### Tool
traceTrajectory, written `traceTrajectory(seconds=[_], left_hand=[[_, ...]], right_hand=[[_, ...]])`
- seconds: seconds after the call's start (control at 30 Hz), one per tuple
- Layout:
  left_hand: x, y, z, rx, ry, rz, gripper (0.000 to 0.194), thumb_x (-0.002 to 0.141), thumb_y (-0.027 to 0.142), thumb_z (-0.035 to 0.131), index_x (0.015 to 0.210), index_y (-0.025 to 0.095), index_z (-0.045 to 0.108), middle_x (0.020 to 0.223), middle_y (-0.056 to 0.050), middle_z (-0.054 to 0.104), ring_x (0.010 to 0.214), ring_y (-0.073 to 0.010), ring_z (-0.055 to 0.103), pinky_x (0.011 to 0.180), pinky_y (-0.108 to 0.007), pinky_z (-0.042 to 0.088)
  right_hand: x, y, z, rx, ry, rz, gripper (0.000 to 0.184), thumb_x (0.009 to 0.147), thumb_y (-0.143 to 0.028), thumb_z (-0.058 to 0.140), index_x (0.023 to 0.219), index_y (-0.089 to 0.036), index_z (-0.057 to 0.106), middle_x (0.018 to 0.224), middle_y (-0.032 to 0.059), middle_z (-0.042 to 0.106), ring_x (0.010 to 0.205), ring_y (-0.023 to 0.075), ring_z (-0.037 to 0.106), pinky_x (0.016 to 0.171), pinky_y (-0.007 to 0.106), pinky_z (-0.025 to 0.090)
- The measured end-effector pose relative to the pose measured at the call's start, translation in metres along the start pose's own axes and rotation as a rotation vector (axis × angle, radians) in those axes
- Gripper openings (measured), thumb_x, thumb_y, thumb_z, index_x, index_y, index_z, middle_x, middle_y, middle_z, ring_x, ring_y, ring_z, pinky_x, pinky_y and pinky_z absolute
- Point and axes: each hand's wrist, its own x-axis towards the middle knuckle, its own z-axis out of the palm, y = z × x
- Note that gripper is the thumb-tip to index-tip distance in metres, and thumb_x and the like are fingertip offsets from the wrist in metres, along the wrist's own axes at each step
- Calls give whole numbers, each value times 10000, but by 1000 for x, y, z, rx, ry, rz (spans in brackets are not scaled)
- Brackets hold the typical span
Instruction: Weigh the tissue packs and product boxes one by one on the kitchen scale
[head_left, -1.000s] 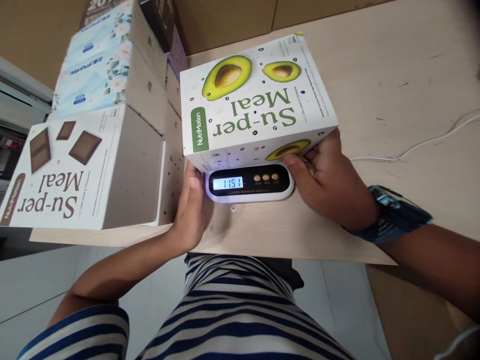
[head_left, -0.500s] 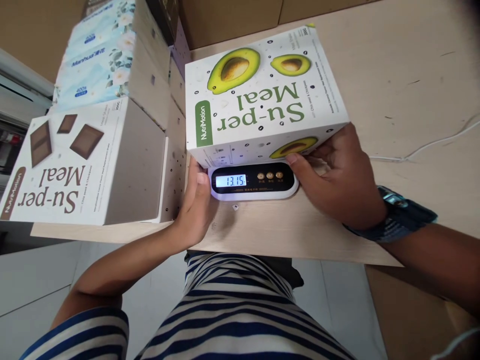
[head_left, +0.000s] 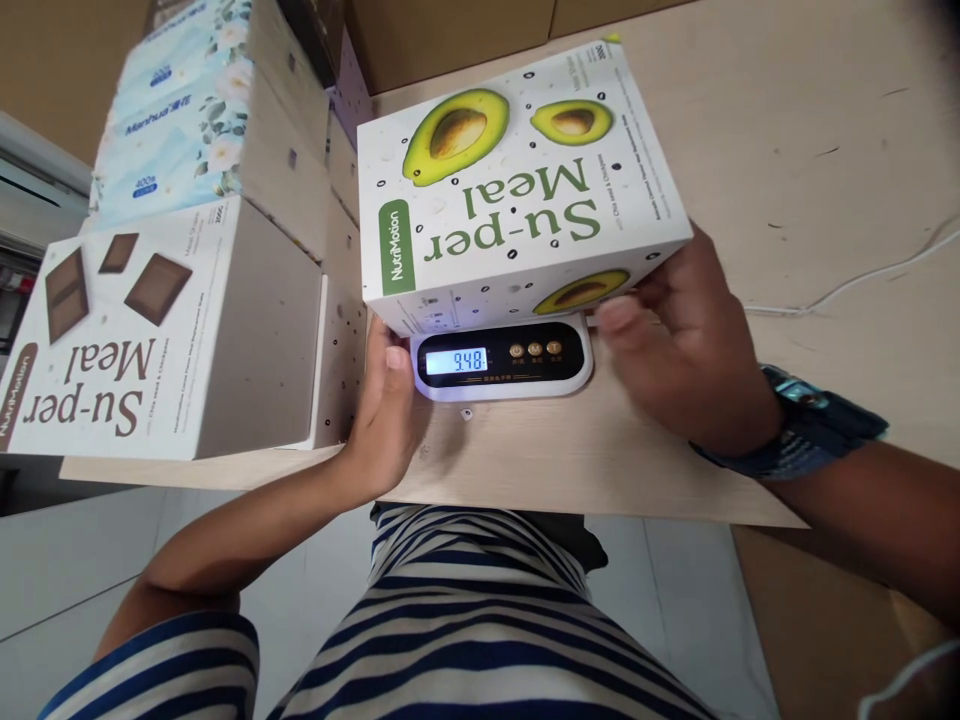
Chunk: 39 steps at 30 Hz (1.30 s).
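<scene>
A white carton box [head_left: 495, 190] with avocado pictures and "Su-per Meal" lettering rests over a small digital scale [head_left: 501, 358], covering its weighing plate. Only the black front panel shows, its lit display reading about 9.48. My left hand [head_left: 386, 400] holds the box's near left lower corner, thumb pointing up beside the scale and other fingers mostly hidden. At the near right corner, my right hand [head_left: 675, 340] has its fingers curled behind the box side, while its blurred thumb stands off the front face.
To the left stands another "Su-per Meal" box [head_left: 105, 340] with chocolate pictures, in front of stacked tissue packs [head_left: 172, 120]. A white cable [head_left: 847, 290] crosses the light wooden table [head_left: 795, 200] at right. Cardboard [head_left: 450, 40] lines the back. A small paper scrap [head_left: 466, 414] lies before the scale.
The display has dropped from about 13.15 to 9.48. My right thumb has moved away from the box's front lower edge. The view has shifted slightly.
</scene>
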Motion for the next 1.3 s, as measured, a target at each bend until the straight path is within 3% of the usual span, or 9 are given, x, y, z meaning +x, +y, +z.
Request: traceTrajectory(seconds=[0.1, 0.17, 0.4, 0.57, 0.73, 0.93, 1.03, 1.17, 1.3], left_hand=[[1, 2, 4, -31, 47, -13, 531, 1133, 695, 428, 1428, 316, 654, 1559, -78, 669, 1619, -256, 510, 1461, -489, 305], [2, 4, 8, -68, 87, -36, 543, 1104, 726, 488, 1398, 306, 666, 1527, -89, 686, 1669, -277, 458, 1473, -502, 280], [5, 11, 14, -134, 133, -78, 597, 1039, 769, 601, 1398, 297, 666, 1570, -91, 670, 1776, -300, 276, 1501, -522, 201], [5, 12, 11, -103, 108, -60, 608, 1061, 768, 547, 1412, 289, 674, 1631, -91, 638, 1782, -305, 267, 1510, -516, 142], [5, 11, 10, -56, 116, -52, 608, 1092, 752, 485, 1489, 318, 638, 1648, -90, 635, 1788, -304, 263, 1510, -529, 150], [4, 17, 12, -47, 183, -70, 590, 1087, 704, 572, 1516, 307, 654, 1758, -67, 531, 1789, -314, 262, 1508, -477, 217], [3, 18, 10, -31, 180, -100, 604, 1076, 729, 571, 1503, 313, 662, 1741, -55, 550, 1793, -317, 249, 1508, -495, 241], [4, 18, 10, -20, 180, -107, 597, 1079, 745, 546, 1497, 334, 658, 1715, -33, 578, 1797, -303, 233, 1520, -523, 171], [3, 16, 10, -40, 168, -94, 567, 1090, 716, 550, 1502, 337, 648, 1713, -38, 579, 1796, -298, 239, 1520, -528, 89]], right_hand=[[3, -1, 0, 21, 28, -52, 626, 1123, -682, 427, 1678, -404, 510, 1637, 46, 660, 1574, 337, 608, 1197, 563, 651], [6, -2, 1, 57, 30, -60, 653, 1113, -740, 369, 1678, -442, 505, 1655, 20, 645, 1602, 348, 578, 1242, 597, 614], [10, 2, 2, 22, 7, -52, 719, 1083, -812, 328, 1677, -447, 505, 1641, 29, 655, 1609, 363, 568, 1271, 626, 580], [10, 0, 1, 52, 21, -59, 703, 1089, -792, 355, 1672, -435, 519, 1618, 41, 672, 1585, 352, 597, 1271, 603, 584], [11, -10, 0, 51, -12, 80, 741, 1064, -802, 383, 1664, -393, 530, 1715, 61, 587, 1660, 332, 506, 1374, 576, 480], [3, 6, -3, 91, 20, 70, 753, 1052, -838, 337, 1754, -569, 286, 1886, -96, 306, 1776, 245, 287, 1457, 570, 309], [1, 9, -7, 118, 15, 120, 744, 1065, -826, 316, 1761, -565, 278, 1903, -86, 261, 1780, 229, 271, 1449, 546, 314], [1, 16, -8, 186, 62, 188, 767, 1019, -891, 354, 1727, -597, 338, 1905, -77, 257, 1775, 241, 286, 1438, 551, 324], [4, 42, -13, 215, 143, 286, 983, 877, -1052, 313, 1725, -555, 336, 1906, -19, 256, 1778, 276, 278, 1409, 595, 362]])
